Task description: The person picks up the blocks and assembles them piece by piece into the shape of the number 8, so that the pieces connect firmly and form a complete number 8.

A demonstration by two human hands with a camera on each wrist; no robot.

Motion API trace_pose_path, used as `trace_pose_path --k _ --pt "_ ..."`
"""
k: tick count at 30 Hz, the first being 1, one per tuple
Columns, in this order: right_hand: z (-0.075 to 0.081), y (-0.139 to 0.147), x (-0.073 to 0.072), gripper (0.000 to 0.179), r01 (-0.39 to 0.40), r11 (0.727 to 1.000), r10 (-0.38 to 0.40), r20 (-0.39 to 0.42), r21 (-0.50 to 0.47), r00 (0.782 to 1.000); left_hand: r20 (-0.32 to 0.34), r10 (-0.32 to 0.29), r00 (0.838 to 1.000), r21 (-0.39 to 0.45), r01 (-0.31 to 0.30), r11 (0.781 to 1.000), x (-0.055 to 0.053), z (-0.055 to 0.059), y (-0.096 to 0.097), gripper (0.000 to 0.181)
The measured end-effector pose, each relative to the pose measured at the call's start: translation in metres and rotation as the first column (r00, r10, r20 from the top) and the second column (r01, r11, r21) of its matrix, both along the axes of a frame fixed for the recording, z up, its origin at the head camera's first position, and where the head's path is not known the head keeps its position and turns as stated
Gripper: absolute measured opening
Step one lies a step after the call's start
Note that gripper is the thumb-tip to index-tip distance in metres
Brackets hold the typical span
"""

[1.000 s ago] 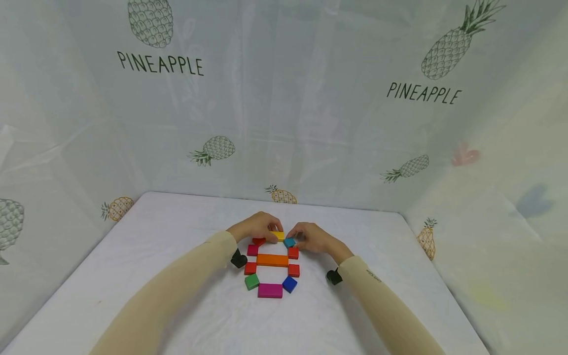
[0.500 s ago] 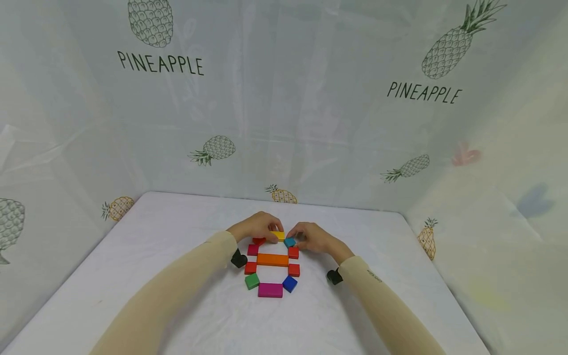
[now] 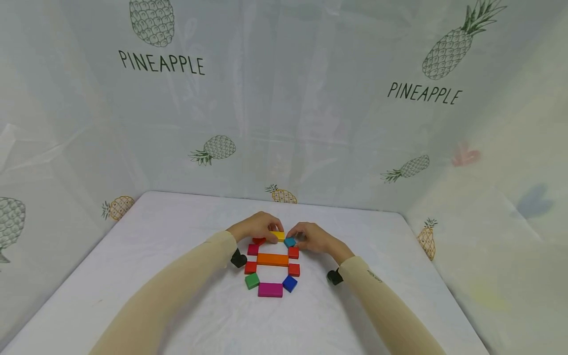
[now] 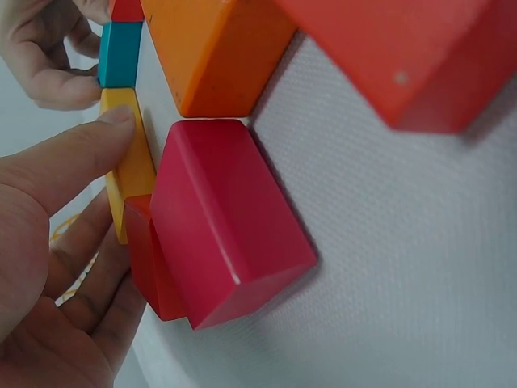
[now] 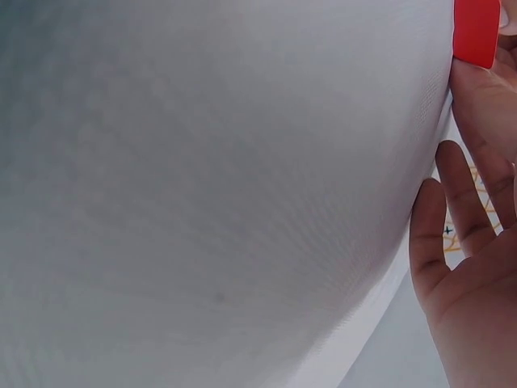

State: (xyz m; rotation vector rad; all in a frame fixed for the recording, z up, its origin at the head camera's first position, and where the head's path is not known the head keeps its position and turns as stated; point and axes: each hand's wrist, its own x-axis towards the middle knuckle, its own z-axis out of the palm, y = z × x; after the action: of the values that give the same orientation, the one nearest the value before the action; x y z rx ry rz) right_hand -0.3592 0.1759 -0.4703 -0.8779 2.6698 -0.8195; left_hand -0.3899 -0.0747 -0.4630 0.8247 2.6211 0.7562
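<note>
My left hand (image 3: 261,226) pinches a yellow block (image 3: 278,236) at the far end of a ring of coloured blocks, its thumb on the near side, as the left wrist view shows. My right hand (image 3: 312,237) holds the small teal block (image 3: 290,242) beside it between thumb and index finger. A red block (image 4: 151,267), partly hidden in the head view, lies by the left fingers, touching a crimson block (image 4: 226,218). Another red block (image 5: 477,32) is close to my right thumb. A long orange block (image 3: 272,260) lies across the ring.
Nearer me lie red blocks (image 3: 250,267) on both sides, a green block (image 3: 252,281), a blue block (image 3: 290,283) and a magenta block (image 3: 270,290). A white cloth covers the table (image 3: 199,315). A pineapple-print curtain (image 3: 310,148) stands behind it.
</note>
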Motion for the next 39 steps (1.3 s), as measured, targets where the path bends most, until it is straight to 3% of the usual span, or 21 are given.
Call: trace_pose_path --k 30,39 --pt "-0.0008 0.0020 -0.0014 0.035 -0.005 1.000 0.006 -0.012 0.024 1.000 -0.004 -0.020 1.000 -0.003 0.020 1.000 0.0063 0.0076 0.0009 0.028" --pt "-0.0017 0.0034 0.0010 0.035 0.011 1.000 -0.011 -0.018 0.008 1.000 -0.006 -0.021 1.000 0.003 0.021 1.000 0.0022 0.0031 -0.0014 0.031"
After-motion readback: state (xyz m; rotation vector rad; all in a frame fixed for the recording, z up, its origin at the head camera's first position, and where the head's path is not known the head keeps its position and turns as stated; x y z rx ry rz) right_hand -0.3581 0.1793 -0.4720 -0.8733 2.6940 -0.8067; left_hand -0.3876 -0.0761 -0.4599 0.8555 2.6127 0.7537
